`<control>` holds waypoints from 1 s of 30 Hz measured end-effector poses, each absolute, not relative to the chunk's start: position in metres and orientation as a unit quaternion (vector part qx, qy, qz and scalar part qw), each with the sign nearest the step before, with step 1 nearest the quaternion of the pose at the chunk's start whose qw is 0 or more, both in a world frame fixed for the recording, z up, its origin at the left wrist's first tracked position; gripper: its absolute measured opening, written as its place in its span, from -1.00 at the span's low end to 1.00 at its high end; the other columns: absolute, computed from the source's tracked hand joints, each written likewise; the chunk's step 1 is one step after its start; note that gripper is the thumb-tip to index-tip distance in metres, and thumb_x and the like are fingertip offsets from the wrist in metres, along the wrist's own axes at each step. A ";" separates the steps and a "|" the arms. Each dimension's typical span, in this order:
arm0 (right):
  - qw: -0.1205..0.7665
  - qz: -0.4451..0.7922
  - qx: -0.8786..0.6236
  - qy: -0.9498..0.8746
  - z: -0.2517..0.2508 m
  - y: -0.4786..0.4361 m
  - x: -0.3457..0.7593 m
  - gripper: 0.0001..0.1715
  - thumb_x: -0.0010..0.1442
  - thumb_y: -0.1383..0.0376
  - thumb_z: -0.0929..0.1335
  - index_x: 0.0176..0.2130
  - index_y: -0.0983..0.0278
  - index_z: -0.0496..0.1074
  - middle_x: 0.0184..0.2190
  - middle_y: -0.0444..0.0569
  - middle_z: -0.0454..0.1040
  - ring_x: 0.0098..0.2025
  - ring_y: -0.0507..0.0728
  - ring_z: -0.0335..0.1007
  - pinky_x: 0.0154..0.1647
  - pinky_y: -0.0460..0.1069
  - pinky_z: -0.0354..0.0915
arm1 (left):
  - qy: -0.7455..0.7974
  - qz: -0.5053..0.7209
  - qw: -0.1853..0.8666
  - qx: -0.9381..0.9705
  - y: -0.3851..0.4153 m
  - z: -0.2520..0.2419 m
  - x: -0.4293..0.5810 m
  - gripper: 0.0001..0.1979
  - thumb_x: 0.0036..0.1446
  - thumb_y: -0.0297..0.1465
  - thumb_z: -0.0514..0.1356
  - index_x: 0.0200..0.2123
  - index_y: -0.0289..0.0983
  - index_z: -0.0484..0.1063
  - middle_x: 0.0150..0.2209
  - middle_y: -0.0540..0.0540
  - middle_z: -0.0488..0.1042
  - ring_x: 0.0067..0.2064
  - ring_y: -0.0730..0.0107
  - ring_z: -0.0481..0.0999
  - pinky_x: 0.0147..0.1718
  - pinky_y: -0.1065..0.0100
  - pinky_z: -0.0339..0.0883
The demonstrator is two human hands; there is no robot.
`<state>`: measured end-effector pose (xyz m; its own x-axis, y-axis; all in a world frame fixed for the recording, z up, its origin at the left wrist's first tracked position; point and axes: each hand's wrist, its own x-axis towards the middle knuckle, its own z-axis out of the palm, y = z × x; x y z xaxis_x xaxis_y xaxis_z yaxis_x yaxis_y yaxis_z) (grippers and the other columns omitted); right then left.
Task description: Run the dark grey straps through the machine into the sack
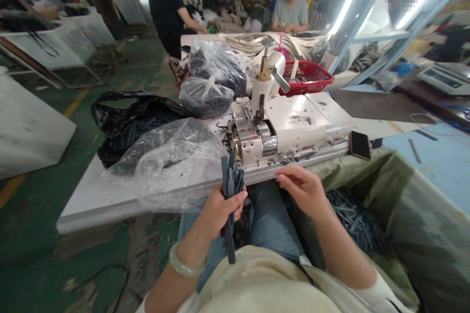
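A bundle of dark blue-grey strips (230, 183) is gripped in my left hand (220, 210), just in front of the table's edge. The strips stand roughly upright, and one long strip hangs below the fist. My right hand (303, 190) is over my lap to the right, its thumb and fingertips drawn together near the table's edge. Whatever the fingertips may hold is too small to make out. Beyond both hands stands a white bench machine (301, 122) with a metal roller head and a brass-collared knob on top. Dark scraps lie scattered on and around it.
A clear plastic bag (172, 161) and a black bag of strips (135, 127) lie left. Tied bags (209, 93) and a red basket (312, 77) stand behind. A phone (359, 145) rests right, above a green cloth bin of cut strips (358, 220). Two people (167, 10) work beyond.
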<state>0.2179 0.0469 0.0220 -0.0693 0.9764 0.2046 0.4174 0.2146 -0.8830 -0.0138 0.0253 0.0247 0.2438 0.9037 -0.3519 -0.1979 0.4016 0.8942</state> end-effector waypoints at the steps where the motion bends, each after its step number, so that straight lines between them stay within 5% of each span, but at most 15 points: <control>1: 0.422 0.376 -0.488 -0.665 0.030 0.050 0.190 -0.71 0.20 0.11 0.35 -0.24 0.27 0.51 -0.40 -0.02 0.51 -0.42 0.07 0.41 -0.38 -0.05 0.33 | 0.484 0.390 0.677 0.394 0.024 0.025 -0.014 -0.71 0.02 -0.26 0.30 -0.30 -0.31 0.33 -0.69 0.13 0.25 -0.67 0.58 0.18 -0.67 0.49 0.08; 8: 0.372 0.370 -0.490 -0.697 0.036 0.046 0.101 -0.69 -0.04 0.19 0.50 -0.50 0.28 0.35 -0.61 -0.19 0.26 -0.53 -0.01 0.14 -0.53 -0.10 0.06 | 0.576 0.379 0.553 0.468 0.015 0.021 -0.030 -0.85 -0.06 -0.49 0.22 -0.35 -0.29 0.34 -0.66 0.14 0.30 -0.64 0.54 0.25 -0.60 0.47 0.16; 15: 0.458 0.690 -0.356 -0.433 0.013 0.042 0.101 -0.64 0.04 0.10 0.46 -0.44 0.25 0.27 -0.66 -0.28 0.19 -0.67 -0.07 0.03 -0.65 -0.14 0.04 | 0.553 0.400 0.578 0.448 0.017 0.015 -0.029 -0.69 -0.05 -0.28 0.35 -0.31 -0.31 0.35 -0.68 0.12 0.31 -0.65 0.51 0.25 -0.63 0.46 0.11; 20: 0.537 0.771 -0.237 -0.249 0.011 0.050 0.110 -0.66 0.05 0.20 0.49 -0.38 0.28 0.30 -0.49 -0.23 0.29 -0.61 -0.15 0.02 -0.67 -0.25 0.00 | 0.462 0.418 0.664 0.413 0.018 0.013 -0.033 -0.56 -0.07 -0.11 0.37 -0.31 -0.32 0.33 -0.69 0.11 0.26 -0.65 0.54 0.20 -0.65 0.47 0.08; 23: 0.511 0.839 -0.131 -0.137 0.009 0.057 0.122 -0.68 0.09 0.23 0.48 -0.32 0.28 0.28 -0.40 -0.24 0.32 -0.65 -0.19 -0.11 -0.73 -0.30 -0.06 | 0.451 0.443 0.682 0.367 0.018 0.016 -0.037 -0.51 -0.07 -0.11 0.38 -0.25 -0.33 0.32 -0.65 0.12 0.25 -0.65 0.59 0.17 -0.66 0.49 0.06; 30: 0.410 0.908 0.081 -0.002 -0.009 0.056 0.137 -0.60 0.16 0.17 0.42 -0.40 0.21 0.10 -0.67 -0.38 0.09 -0.76 -0.16 -0.26 -0.84 -0.32 -0.21 | 0.468 0.458 0.678 0.335 0.021 0.021 -0.045 -0.56 -0.07 -0.17 0.40 -0.26 -0.34 0.35 -0.57 0.09 0.29 -0.65 0.64 0.19 -0.67 0.51 0.07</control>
